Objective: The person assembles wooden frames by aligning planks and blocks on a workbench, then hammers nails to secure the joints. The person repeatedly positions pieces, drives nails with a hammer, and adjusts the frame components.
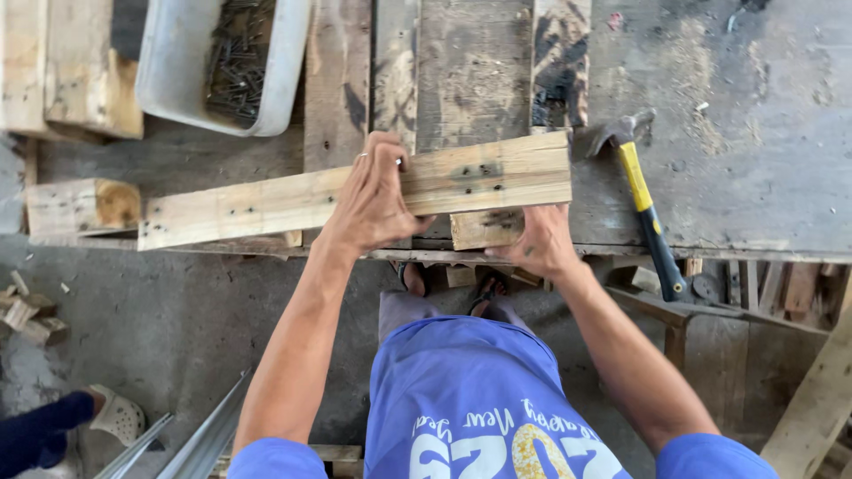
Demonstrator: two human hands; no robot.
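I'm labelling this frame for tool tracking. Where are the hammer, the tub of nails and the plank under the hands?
hammer (637,177), head view, on its yellow handle section.
tub of nails (164,62), head view, on its pale left wall.
plank (257,206), head view, on its bare top face left of the hands.

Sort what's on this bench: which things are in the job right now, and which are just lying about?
In hand:
- long plank, under the left hand
- short wood block, under the plank's end, gripped by the right hand

Lying about:
- yellow-handled hammer
- grey tub of nails
- loose wood offcut, left
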